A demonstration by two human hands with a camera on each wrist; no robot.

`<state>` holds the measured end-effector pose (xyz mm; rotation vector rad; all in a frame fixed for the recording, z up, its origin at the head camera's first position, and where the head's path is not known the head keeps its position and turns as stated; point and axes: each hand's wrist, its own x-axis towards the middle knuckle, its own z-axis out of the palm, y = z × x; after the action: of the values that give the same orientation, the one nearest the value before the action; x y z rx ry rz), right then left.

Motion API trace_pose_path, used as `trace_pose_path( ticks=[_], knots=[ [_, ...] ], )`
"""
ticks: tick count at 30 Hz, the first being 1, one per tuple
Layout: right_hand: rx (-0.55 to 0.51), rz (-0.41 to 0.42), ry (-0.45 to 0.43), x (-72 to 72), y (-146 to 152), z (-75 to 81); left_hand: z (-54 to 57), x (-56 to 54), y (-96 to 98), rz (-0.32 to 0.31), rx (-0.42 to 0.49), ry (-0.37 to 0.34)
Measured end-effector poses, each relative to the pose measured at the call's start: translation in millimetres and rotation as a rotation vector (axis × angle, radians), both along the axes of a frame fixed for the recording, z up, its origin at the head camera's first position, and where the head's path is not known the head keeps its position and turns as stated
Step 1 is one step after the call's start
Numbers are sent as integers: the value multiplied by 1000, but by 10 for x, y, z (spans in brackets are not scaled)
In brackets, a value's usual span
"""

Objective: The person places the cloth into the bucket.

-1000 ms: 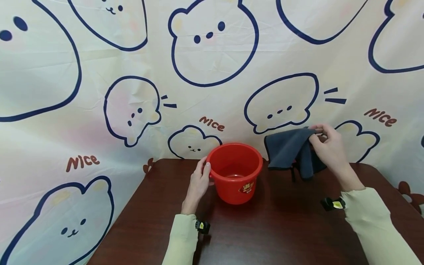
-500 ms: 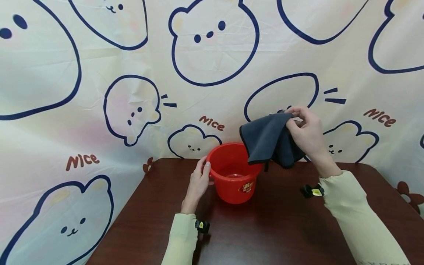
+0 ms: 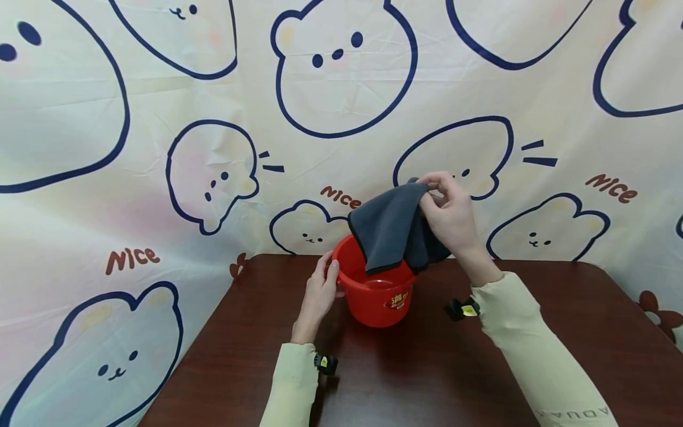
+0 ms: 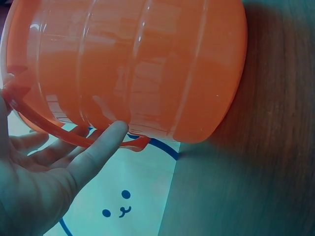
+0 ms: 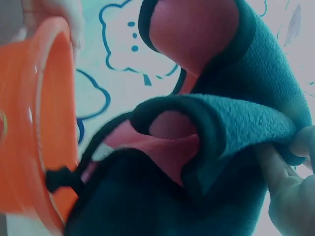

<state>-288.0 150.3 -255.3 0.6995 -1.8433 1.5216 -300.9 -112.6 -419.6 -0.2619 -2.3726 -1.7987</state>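
Observation:
A red plastic bucket (image 3: 368, 308) stands upright on the table. My left hand (image 3: 316, 296) holds it at the left side of its rim. In the left wrist view the bucket's handle (image 4: 51, 129) hangs across that hand, between the thumb and the other fingers. My right hand (image 3: 452, 216) pinches a dark grey-blue cloth (image 3: 385, 228) by its upper part. The cloth hangs over the bucket's mouth and covers part of the opening. In the right wrist view its folds show a pinkish inner side and a black cord with a toggle (image 5: 60, 180) near the bucket's rim.
Dark brown wood makes up the table (image 3: 405, 379). Behind it hangs a pale curtain (image 3: 341, 160) printed with blue cartoon outlines. Each wrist carries a small black device, one at the left wrist (image 3: 326, 363) and one at the right wrist (image 3: 460, 309).
My right hand has carried the cloth leftward, from right of the bucket to above its opening. My left hand and the bucket have stayed in place.

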Motion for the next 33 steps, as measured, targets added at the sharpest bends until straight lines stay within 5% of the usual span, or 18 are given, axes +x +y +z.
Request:
trace_pose_path(
  ticks=[10,22,28,33],
  knots=[
    [-39,95,-93,-28,-260,-130,2,-8,13,-17,18,3],
    [217,-59,-306,-62,83,-456,17,11,111,-8,6,-20],
    [317,-155,-352,-38,215,-552,13,15,100,-15,-17,-24],
    [379,-152,-341,-42,327,-677,56,64,19,33,-97,3]
  ],
)
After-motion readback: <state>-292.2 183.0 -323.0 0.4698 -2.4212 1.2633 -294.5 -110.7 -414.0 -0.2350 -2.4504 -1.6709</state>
